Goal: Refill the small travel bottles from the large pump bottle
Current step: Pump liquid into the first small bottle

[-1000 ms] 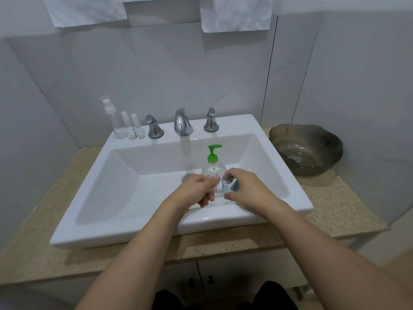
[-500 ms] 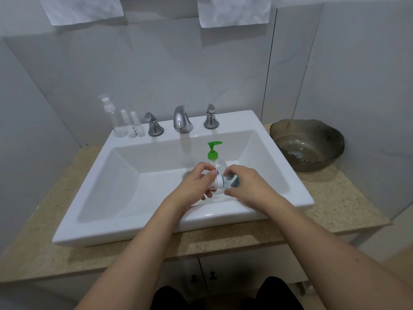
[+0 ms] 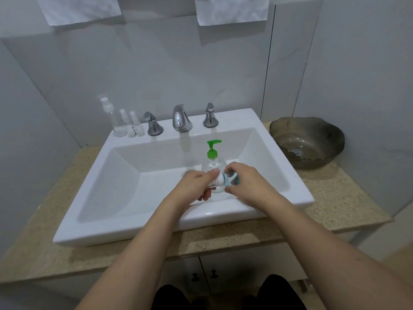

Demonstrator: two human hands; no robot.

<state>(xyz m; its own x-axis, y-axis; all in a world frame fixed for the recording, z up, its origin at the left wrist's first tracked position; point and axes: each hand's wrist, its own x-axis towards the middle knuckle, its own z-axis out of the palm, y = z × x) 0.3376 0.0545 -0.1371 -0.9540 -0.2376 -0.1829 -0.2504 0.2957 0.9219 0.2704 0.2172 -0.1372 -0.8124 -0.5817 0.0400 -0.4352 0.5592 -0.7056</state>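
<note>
Over the white sink (image 3: pixel 290 191), I see my right hand (image 3: pixel 250 186) curled around a small travel bottle (image 3: pixel 230 180) lying sideways, while my left hand (image 3: pixel 196 183) pinches its white cap (image 3: pixel 218 181). The green-topped pump bottle (image 3: pixel 212 157) stands in the basin just behind them, and 3 more clear travel bottles (image 3: pixel 127 126) stand on the sink's back left ledge.

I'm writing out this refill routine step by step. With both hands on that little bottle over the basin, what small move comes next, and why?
Probably twist the white cap off. The left hand pinches it while the right hand grips the small travel bottle, held sideways over the sink. The cap looks still on, and the green pump bottle stands just behind, ready to fill from.
</note>
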